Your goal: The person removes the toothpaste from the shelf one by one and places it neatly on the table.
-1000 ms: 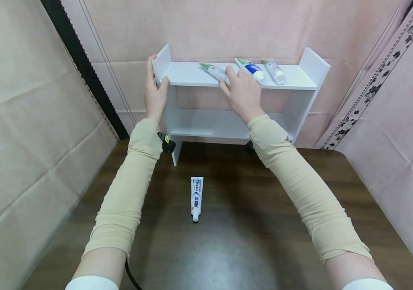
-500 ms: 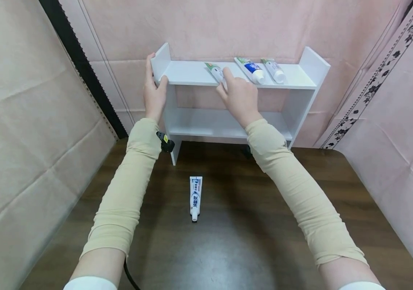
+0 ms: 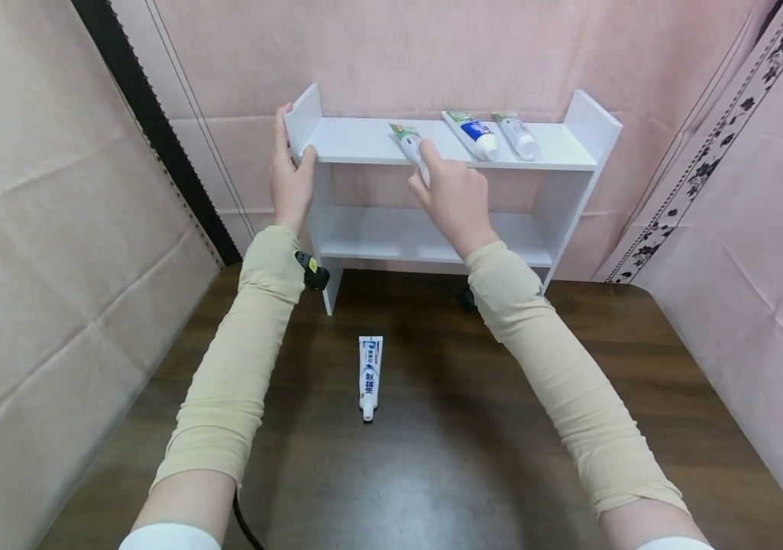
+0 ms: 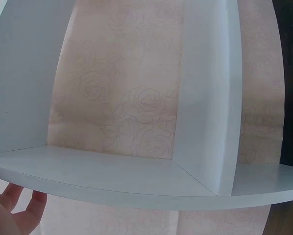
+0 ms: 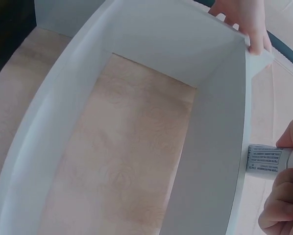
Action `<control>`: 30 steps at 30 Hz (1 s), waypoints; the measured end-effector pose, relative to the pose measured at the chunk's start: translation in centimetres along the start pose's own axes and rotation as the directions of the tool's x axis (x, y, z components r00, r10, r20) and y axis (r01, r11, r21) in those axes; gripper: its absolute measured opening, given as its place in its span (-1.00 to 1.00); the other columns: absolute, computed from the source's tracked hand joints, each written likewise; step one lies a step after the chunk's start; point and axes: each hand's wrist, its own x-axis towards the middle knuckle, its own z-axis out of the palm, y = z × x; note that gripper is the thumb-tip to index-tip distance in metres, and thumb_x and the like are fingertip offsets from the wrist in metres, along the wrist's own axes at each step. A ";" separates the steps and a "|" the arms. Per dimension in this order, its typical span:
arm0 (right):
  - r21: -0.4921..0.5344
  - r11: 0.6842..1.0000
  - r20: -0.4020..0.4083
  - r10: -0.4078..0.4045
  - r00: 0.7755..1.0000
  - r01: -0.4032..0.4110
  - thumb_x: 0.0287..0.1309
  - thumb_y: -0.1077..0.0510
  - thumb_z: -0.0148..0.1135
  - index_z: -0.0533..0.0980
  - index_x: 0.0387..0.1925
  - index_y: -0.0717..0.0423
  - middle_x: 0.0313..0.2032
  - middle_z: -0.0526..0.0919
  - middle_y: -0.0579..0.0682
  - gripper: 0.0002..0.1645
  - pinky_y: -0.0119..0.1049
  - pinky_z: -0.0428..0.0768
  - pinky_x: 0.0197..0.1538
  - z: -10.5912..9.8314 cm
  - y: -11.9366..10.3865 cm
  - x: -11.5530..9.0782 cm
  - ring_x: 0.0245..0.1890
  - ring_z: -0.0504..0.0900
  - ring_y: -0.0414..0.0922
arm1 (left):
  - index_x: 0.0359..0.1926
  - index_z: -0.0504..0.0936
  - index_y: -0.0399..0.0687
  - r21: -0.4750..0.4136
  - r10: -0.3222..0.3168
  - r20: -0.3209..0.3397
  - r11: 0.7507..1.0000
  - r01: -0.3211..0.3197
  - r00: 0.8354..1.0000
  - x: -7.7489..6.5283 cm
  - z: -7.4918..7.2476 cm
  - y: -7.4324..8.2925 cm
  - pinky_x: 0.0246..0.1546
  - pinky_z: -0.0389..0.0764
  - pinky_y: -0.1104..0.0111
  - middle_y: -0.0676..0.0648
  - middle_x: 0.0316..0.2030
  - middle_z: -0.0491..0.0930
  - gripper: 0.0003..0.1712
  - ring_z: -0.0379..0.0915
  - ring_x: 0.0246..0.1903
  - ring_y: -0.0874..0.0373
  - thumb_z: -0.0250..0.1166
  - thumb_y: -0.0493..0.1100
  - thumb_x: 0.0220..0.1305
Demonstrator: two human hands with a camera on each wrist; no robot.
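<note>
My left hand [image 3: 292,183] grips the left side panel of a white two-tier shelf [image 3: 357,141], thumb in front and fingers behind the panel. At the front edge of the upper tier, my right hand [image 3: 456,200] holds a toothpaste tube [image 3: 406,139] with a green end. In the right wrist view, thumb and curled fingers pinch this tube [image 5: 264,160] around its cap end, and its printed body lies over the shelf edge. A blue-and-white toothpaste tube [image 3: 471,135] and a paler toothpaste tube [image 3: 517,137] lie to its right, caps toward the front.
Another white toothpaste tube [image 3: 370,376] with blue print lies on the dark wooden table [image 3: 446,458], in front of the shelf. Pink cloth [image 3: 432,53] hangs behind the shelf, and pale cloth walls stand on both sides. A black cable [image 3: 245,523] runs beside the left forearm.
The right hand has shifted slightly left and down, and the tube in it has swung from a steep slant to point more straight back. The left hand keeps its grip on the panel.
</note>
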 end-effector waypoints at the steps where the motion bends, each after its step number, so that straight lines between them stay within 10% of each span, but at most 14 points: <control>1: 0.001 1.000 -0.010 -0.001 1.000 0.001 0.29 0.09 -0.01 0.43 0.03 0.15 -0.70 0.43 0.07 -0.65 -0.30 0.14 -0.64 0.0 -0.1 -0.2 -0.73 0.24 -0.10 | 0.40 0.06 0.67 -0.002 -0.001 -0.001 1.000 0.001 1.000 0.0 0.0 0.0 0.02 0.39 0.31 0.19 0.39 0.23 -0.28 0.27 0.12 0.23 -0.01 -0.16 0.38; 30: 0.015 0.997 -0.184 -0.077 0.980 0.081 0.22 0.22 0.07 0.40 -0.14 0.23 -0.64 0.57 0.18 -0.80 -0.24 0.26 -0.72 0.8 -0.5 -5.7 -0.81 0.34 -0.07 | 0.41 0.04 0.66 -0.016 -0.006 0.014 1.000 0.006 1.000 0.2 0.2 -0.2 0.11 0.36 0.32 0.21 0.41 0.19 -0.27 0.23 0.18 0.25 -0.01 -0.17 0.40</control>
